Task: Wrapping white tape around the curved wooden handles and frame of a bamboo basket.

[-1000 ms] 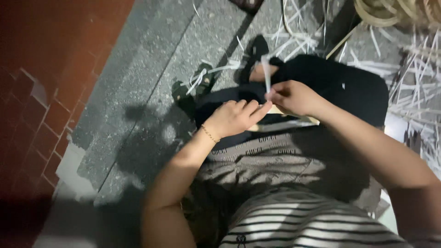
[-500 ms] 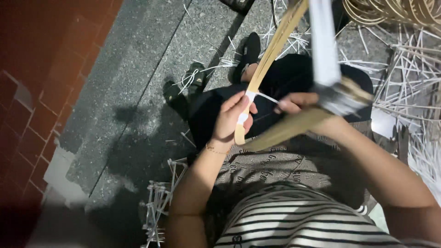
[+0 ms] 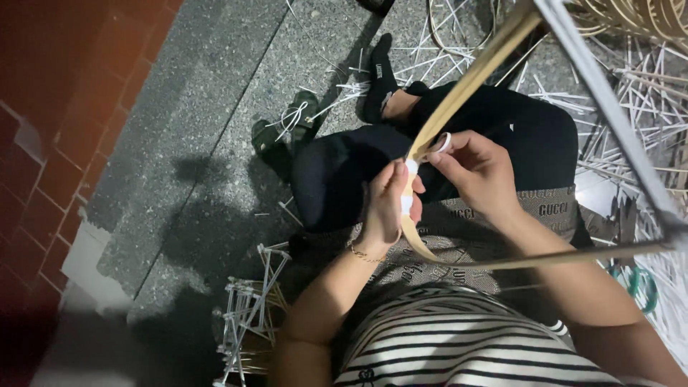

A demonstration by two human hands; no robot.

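the floor (image 3: 215, 129) is grey speckled stone, edged on one side by red brick paving (image 3: 43, 129). white strips (image 3: 631, 107) lie scattered over it near the far side. a dark sandal (image 3: 283, 132) sits on the stone, and a small white stick frame (image 3: 247, 315) lies close by.
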